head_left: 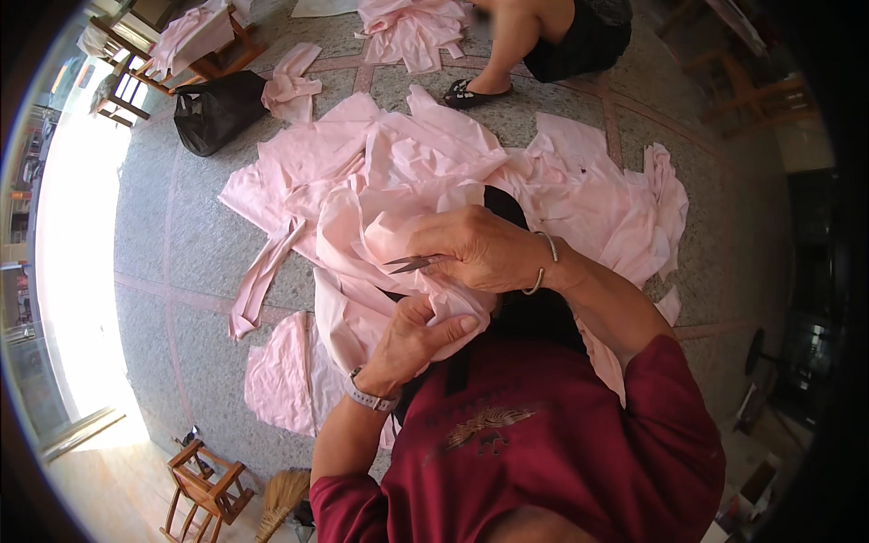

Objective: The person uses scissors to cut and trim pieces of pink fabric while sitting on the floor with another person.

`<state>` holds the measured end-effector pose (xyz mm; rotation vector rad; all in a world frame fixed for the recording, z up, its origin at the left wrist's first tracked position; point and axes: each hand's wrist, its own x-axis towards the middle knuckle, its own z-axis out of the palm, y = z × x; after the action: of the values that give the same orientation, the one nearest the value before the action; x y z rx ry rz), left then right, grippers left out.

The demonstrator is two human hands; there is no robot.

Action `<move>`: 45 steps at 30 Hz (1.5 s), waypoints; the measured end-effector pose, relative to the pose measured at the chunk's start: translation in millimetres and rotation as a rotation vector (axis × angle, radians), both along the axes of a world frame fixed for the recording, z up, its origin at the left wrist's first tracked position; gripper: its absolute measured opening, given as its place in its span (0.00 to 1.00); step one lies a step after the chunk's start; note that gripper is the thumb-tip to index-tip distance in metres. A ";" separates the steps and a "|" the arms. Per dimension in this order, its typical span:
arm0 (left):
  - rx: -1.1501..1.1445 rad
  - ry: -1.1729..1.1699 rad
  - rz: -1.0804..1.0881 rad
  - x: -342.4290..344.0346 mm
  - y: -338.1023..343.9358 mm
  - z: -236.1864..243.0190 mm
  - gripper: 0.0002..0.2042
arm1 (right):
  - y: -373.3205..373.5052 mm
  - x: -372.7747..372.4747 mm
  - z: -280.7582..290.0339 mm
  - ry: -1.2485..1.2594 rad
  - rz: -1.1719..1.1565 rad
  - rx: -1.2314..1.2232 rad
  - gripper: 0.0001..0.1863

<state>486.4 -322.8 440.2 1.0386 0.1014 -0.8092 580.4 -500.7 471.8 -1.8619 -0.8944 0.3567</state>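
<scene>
Pale pink fabric (pixel 362 244) is bunched over my lap in the middle of the head view. My left hand (pixel 416 339) pinches a fold of it at the lower middle, thumb lying over the cloth. Just above and to the right, my right hand (pixel 475 253) is closed around small metal scissors (pixel 403 265), their pointed blades reaching left across the fabric. Part of the scissors is hidden inside my fingers. More pink pieces (pixel 597 199) lie spread and crumpled on the floor around me.
Another person's bare leg (pixel 511 45) and sandal are at the top, near more pink cloth (pixel 407 32). A black bag (pixel 213 113) lies upper left, chairs (pixel 118 72) behind it. A wooden stool (pixel 208 484) and straw broom (pixel 281 498) are lower left. A bright doorway (pixel 81 226) is left.
</scene>
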 end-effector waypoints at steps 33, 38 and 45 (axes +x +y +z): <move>-0.030 -0.462 0.833 36.4 93.0 42.7 0.17 | 15.6 -86.7 -111.8 0.877 -0.525 0.515 0.13; -0.044 -0.496 0.840 37.3 88.0 48.8 0.17 | 46.3 -78.4 -90.3 0.476 -0.615 0.240 0.26; -0.040 -0.519 0.870 33.8 86.7 50.7 0.17 | 73.0 -61.4 -59.1 0.285 -0.676 0.148 0.13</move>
<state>520.2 -236.1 490.9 1.0054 0.0805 0.2502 519.0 -427.7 412.7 -1.7970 -0.0718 0.1216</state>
